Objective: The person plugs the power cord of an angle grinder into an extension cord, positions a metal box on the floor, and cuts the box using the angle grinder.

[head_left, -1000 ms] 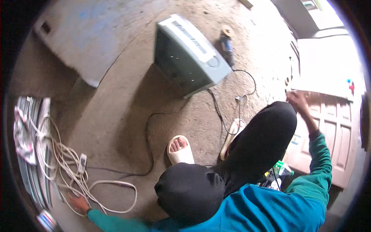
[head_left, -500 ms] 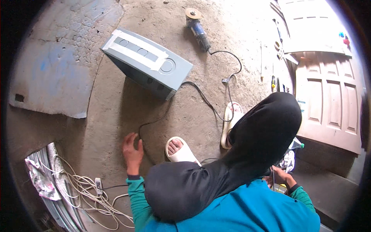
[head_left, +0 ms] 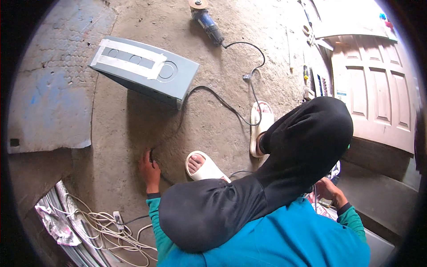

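The person is crouched low over the concrete floor (head_left: 213,111), knees up, feet in pale slide sandals (head_left: 205,168). The left hand (head_left: 149,169) is down at the floor, fingers (head_left: 147,156) pinched around the black cable (head_left: 195,91) where it loops close to the near sandal, so that hand is grasping the cord and not just resting on it. From there the cable runs up to the grey metal box (head_left: 147,71), which lies tipped on its side with strips of pale tape across its top face; the tape looks put there to cover the round openings.

The right hand (head_left: 329,189) is tucked in beside the right knee, low against some small packets or papers. I cannot tell whether its fingers are clenched on anything, because the knee and sleeve hide most of it.

Farther out lies an angle grinder (head_left: 207,22), disc end pointing away, its own cord curling back toward the far sandal. It sits well apart from both hands, apparently set aside.

Near the left elbow there's a tangle of white cord with a power strip (head_left: 118,219), bunched beside corrugated metal sheets (head_left: 66,218). On the right a panelled door (head_left: 378,98) lies flat, with a few small tools along its edge.
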Demonstrator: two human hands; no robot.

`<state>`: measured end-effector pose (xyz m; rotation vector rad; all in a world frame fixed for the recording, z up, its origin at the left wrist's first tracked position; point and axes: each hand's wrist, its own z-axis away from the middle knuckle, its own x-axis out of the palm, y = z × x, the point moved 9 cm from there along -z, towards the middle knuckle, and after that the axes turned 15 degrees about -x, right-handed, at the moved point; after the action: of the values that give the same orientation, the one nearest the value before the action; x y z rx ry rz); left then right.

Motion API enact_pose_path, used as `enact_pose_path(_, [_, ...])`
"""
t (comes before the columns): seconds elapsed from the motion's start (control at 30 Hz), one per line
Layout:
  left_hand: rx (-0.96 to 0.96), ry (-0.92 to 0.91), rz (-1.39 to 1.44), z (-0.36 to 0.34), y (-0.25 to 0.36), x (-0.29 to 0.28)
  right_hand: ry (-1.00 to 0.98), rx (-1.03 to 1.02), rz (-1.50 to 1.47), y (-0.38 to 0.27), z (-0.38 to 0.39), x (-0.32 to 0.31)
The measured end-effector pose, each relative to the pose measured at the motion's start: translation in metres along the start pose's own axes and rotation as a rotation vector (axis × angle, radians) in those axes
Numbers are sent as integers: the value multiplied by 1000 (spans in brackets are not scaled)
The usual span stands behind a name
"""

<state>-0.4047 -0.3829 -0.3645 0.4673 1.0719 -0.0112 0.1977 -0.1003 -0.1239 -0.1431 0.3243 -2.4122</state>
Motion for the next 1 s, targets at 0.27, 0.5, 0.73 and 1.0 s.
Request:
enact_pose_path(0.27, [-289,-186,-70,42,-75,-29,71,-188,404,-48,-7,-3])
enact_pose_path(0.5, [-470,201,-32,78,-109,-79,106,-78,497,1,3,-52])
enact_pose_path(0.73, [-431,-537,385,147,-72,38,-176,-220,1042,52,-30,-35])
enact_pose_path(1.0, [-159,-895,484,183,94,123,-257,-220,862,136,-64,-71])
